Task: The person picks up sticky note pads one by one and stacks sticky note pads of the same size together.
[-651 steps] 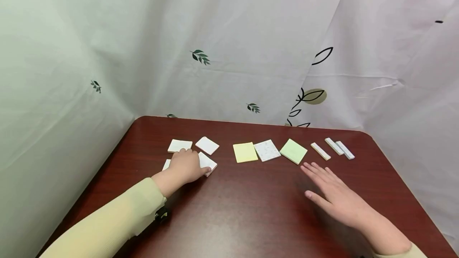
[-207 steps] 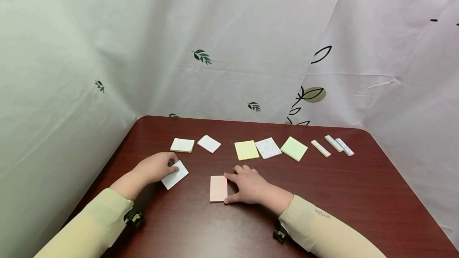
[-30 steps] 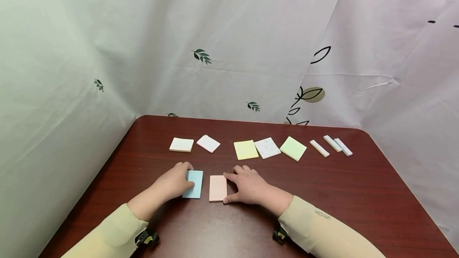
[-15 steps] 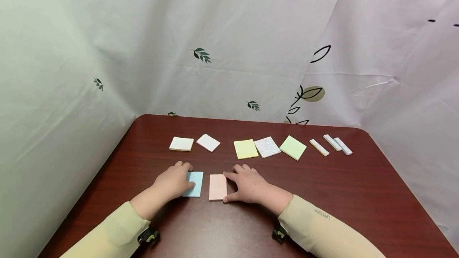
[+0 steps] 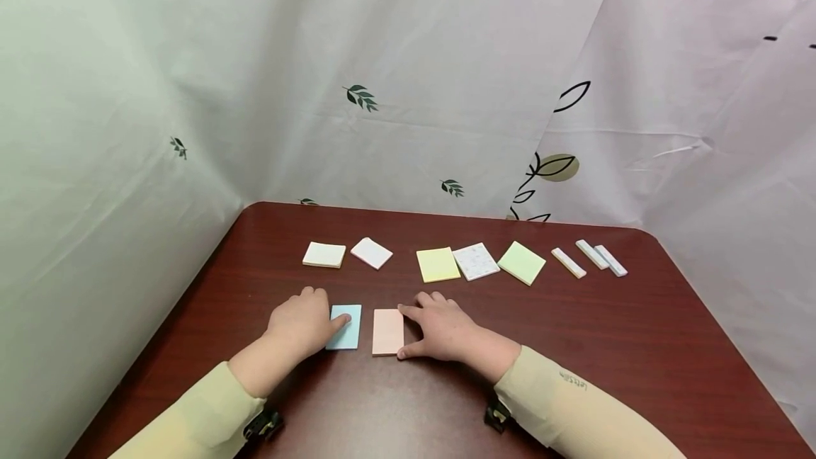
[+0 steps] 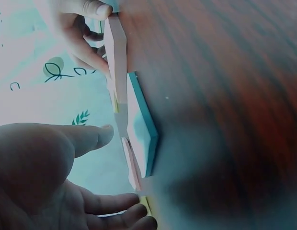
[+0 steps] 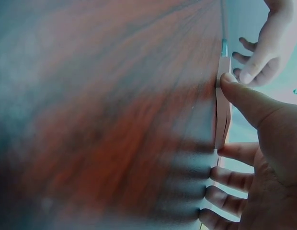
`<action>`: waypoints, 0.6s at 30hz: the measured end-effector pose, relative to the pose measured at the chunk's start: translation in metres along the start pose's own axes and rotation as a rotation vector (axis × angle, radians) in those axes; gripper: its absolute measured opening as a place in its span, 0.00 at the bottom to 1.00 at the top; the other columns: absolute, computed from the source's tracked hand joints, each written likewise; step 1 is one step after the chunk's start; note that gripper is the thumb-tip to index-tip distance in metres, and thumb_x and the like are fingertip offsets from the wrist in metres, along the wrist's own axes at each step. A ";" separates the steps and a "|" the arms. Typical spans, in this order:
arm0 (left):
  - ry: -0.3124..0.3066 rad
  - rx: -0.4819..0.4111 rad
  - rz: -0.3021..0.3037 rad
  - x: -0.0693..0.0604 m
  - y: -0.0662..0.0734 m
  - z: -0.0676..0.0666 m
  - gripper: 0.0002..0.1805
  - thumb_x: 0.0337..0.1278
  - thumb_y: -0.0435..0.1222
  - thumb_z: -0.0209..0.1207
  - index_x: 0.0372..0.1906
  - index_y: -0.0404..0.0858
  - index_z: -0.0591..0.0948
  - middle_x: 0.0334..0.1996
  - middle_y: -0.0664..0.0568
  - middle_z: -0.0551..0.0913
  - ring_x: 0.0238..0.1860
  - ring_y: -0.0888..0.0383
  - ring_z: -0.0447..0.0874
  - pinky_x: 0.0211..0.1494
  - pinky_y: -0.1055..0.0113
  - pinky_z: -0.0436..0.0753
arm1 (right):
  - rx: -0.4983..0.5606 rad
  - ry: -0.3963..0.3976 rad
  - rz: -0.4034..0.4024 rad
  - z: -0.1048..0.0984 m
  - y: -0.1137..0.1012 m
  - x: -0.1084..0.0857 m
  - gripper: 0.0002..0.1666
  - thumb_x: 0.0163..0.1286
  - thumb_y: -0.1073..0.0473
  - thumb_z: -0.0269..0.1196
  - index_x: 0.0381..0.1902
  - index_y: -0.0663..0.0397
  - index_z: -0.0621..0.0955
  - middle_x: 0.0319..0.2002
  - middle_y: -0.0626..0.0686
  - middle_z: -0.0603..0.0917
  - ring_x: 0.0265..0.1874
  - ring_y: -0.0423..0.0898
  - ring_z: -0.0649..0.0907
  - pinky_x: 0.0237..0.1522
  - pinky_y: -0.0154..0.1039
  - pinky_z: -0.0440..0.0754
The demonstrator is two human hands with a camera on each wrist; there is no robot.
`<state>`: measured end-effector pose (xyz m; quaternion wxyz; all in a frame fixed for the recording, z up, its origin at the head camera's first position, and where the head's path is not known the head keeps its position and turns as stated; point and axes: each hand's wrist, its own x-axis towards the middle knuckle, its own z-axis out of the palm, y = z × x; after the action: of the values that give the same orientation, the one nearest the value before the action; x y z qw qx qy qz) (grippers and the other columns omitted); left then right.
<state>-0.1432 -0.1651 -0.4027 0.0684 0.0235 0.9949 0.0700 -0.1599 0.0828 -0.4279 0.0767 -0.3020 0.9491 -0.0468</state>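
Observation:
A light blue pad (image 5: 345,335) lies flat on the dark red table, left of a pink pad (image 5: 387,332), with a narrow gap between them. My left hand (image 5: 298,324) is at the blue pad's left side; in the left wrist view the thumb of that hand (image 6: 48,177) is apart from the blue pad (image 6: 141,129), its fingers spread. At the pink pad's right edge, my right hand (image 5: 449,331) holds the corners between thumb and forefinger. The right wrist view shows this hand (image 7: 263,158) with its thumb and forefinger on the pink pad (image 7: 222,115).
Along the back of the table (image 5: 542,346) lie two whitish pads (image 5: 324,255), a yellow pad (image 5: 438,265), a patterned white pad (image 5: 475,261), a green pad (image 5: 521,263) and three narrow strips (image 5: 569,263). A patterned curtain (image 5: 408,76) hangs behind.
A second ago my left hand pinched the blue pad; now its thumb is lifted off and the fingers are spread. The pads and my right hand have stayed in place.

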 end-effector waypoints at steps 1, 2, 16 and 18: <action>-0.003 0.012 0.002 -0.001 0.001 -0.001 0.32 0.57 0.57 0.64 0.43 0.27 0.81 0.35 0.40 0.78 0.30 0.46 0.81 0.31 0.50 0.80 | -0.001 0.000 0.000 0.000 0.000 0.000 0.49 0.56 0.27 0.66 0.70 0.43 0.73 0.60 0.54 0.74 0.57 0.53 0.73 0.57 0.49 0.73; -0.009 0.021 0.005 -0.001 0.002 -0.002 0.31 0.57 0.57 0.63 0.39 0.29 0.82 0.33 0.41 0.79 0.28 0.47 0.81 0.30 0.50 0.80 | 0.001 -0.001 0.000 -0.001 0.000 0.000 0.49 0.56 0.27 0.67 0.70 0.43 0.73 0.60 0.54 0.74 0.57 0.53 0.73 0.57 0.49 0.72; -0.082 0.104 0.019 0.006 0.018 -0.001 0.32 0.46 0.67 0.65 0.26 0.39 0.83 0.27 0.48 0.81 0.24 0.53 0.78 0.28 0.54 0.79 | 0.000 0.005 0.003 0.000 0.000 -0.001 0.49 0.56 0.26 0.66 0.70 0.43 0.73 0.60 0.54 0.75 0.59 0.53 0.73 0.58 0.49 0.72; -0.078 0.114 0.025 0.006 0.021 0.000 0.32 0.46 0.66 0.65 0.29 0.38 0.84 0.30 0.47 0.81 0.26 0.52 0.79 0.29 0.53 0.80 | 0.002 0.008 0.001 0.000 0.000 0.000 0.49 0.55 0.26 0.67 0.70 0.43 0.73 0.60 0.54 0.75 0.59 0.53 0.73 0.58 0.50 0.72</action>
<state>-0.1481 -0.1444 -0.4008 0.1049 0.0426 0.9935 0.0131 -0.1597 0.0830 -0.4282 0.0731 -0.3010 0.9496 -0.0490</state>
